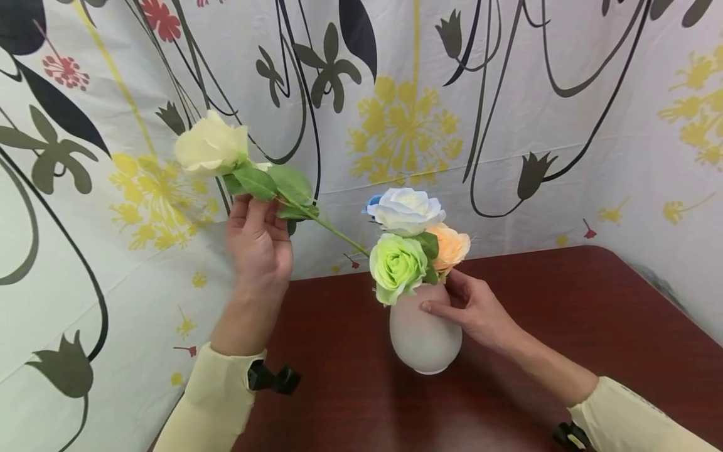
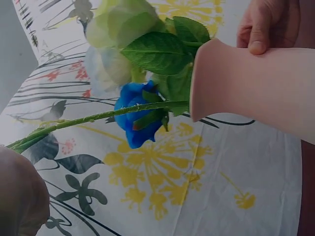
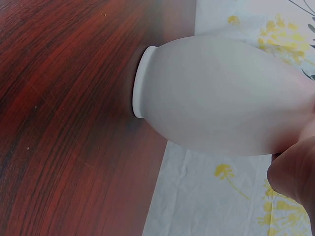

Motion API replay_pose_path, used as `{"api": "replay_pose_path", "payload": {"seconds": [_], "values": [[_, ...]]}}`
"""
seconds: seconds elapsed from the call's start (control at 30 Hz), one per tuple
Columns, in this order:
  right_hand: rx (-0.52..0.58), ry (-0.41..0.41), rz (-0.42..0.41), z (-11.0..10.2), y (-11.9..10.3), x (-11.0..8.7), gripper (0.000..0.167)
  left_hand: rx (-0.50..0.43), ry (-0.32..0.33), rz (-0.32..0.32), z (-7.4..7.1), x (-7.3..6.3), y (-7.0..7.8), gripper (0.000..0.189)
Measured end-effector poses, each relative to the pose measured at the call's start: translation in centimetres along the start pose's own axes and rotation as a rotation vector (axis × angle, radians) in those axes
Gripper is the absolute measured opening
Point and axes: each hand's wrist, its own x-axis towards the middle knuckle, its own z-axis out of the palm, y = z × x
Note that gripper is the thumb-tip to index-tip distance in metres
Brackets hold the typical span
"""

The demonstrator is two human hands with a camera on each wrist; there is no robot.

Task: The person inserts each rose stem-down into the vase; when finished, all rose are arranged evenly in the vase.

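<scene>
My left hand (image 1: 261, 242) pinches the stem of a cream-white artificial rose (image 1: 211, 147) just below its leaves. The rose leans far to the left, and its long green stem (image 2: 98, 116) runs down to the mouth of a pale, egg-shaped vase (image 1: 425, 333). My right hand (image 1: 480, 311) grips the vase near its neck, thumb on the front. A green rose (image 1: 398, 263), a pale blue-white rose (image 1: 408, 210) and an orange rose (image 1: 450, 247) stand in the vase. Behind them shows a deep blue rose (image 2: 139, 115), mostly hidden in the head view.
The vase stands upright on a dark red-brown wooden table (image 1: 565, 314). A white curtain (image 1: 361, 138) printed with flowers hangs close behind the table and along its left. Each sleeve carries a black wrist mount (image 1: 273, 378).
</scene>
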Motion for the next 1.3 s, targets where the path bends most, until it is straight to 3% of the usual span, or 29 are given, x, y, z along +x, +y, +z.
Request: {"api": "replay_pose_path", "payload": {"seconds": [0.3, 0.57, 0.87, 1.1, 1.3], "values": [[-0.005, 0.002, 0.007, -0.1, -0.1, -0.1, 0.071, 0.120, -0.060, -0.033, -1.4, -1.7, -1.7, 0.021], [-0.012, 0.006, -0.027, 0.1, 0.0, 0.0, 0.062, 0.225, -0.083, -0.087, -2.8, -3.1, -3.3, 0.027], [-0.012, 0.003, -0.023, -0.1, -0.1, -0.1, 0.062, 0.284, -0.113, -0.116, -3.8, -4.6, -5.3, 0.028], [-0.014, 0.008, -0.017, 0.0, 0.0, -0.1, 0.062, 0.393, -0.218, -0.130, -4.4, -6.0, -6.6, 0.028], [-0.017, 0.010, -0.030, 0.0, 0.1, -0.1, 0.061, 0.500, -0.255, -0.150, -5.1, -7.1, -7.7, 0.034]]}}
